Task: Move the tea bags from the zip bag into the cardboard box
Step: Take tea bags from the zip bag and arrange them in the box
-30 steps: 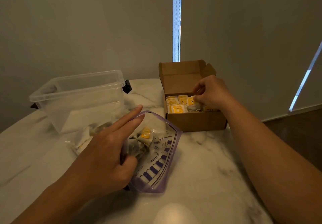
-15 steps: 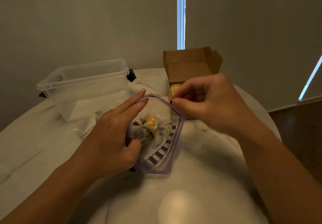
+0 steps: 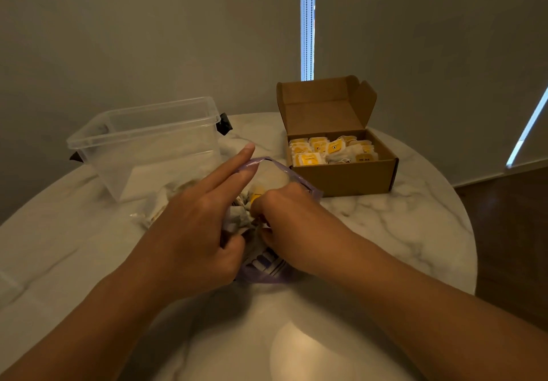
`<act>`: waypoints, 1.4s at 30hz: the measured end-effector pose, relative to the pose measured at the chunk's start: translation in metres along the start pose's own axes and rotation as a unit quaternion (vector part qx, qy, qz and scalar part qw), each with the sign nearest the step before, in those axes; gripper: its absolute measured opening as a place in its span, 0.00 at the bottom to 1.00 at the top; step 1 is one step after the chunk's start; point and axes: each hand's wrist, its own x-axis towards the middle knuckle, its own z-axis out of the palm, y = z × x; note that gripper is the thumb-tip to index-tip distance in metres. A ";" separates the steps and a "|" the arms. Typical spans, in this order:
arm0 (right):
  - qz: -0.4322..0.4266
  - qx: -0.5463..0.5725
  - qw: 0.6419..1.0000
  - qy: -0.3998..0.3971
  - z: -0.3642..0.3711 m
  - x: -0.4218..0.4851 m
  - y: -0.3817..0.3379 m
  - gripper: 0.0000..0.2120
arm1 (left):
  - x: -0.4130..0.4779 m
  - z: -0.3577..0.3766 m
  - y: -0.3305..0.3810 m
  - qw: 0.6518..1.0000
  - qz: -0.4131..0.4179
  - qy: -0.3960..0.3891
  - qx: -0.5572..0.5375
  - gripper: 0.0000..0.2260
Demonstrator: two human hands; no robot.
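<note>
1. Head view: my right hand (image 3: 284,217) is knuckles-up with its fingers curled down into the mouth of the zip bag (image 3: 286,170). They are in among the tea bags (image 3: 241,217) bunched there. My fingertips are hidden under the hand, so I cannot tell whether they have closed on one yet.
2. Just left of it, nearly touching, my left hand (image 3: 192,232) holds the zip bag steady. The thumb and lower fingers pinch its side, while two fingers lie straight along the rim and prop the mouth open.
3. The zip bag lies flat on the table (image 3: 400,226). Its long axis runs from the closed end near my wrists out to the open mouth beyond my knuckles.
4. The coming move turns on the cardboard box (image 3: 355,176), which sits beyond my right hand and off to its right, close to the bag's mouth. Its lid stands open and rows of yellow-tagged bags already lie inside. My right hand is clearly the nearer one, so I judge the carry to be a short lift up and away to the right.
5. Beyond my left hand stands a clear plastic tub (image 3: 148,143).
6. A second ago my right hand was at the box with its fingers down among the rows. Half a second ago it was crossing above the bag's mouth, and now it is inside. My left hand's hold has not changed.
</note>
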 end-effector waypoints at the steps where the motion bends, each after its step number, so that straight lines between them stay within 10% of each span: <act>1: -0.012 0.005 1.000 0.015 0.002 -0.001 -0.001 0.07 | -0.001 -0.003 0.002 1.000 0.000 -0.011 0.003 0.37; 22: -0.245 0.042 0.964 0.093 0.017 0.006 -0.003 0.05 | -0.006 -0.012 -0.003 0.999 0.020 -0.034 0.003 0.37; 42: -0.048 0.400 0.905 0.138 -0.022 -0.041 0.028 0.07 | -0.006 -0.006 -0.012 1.000 0.025 -0.001 -0.011 0.37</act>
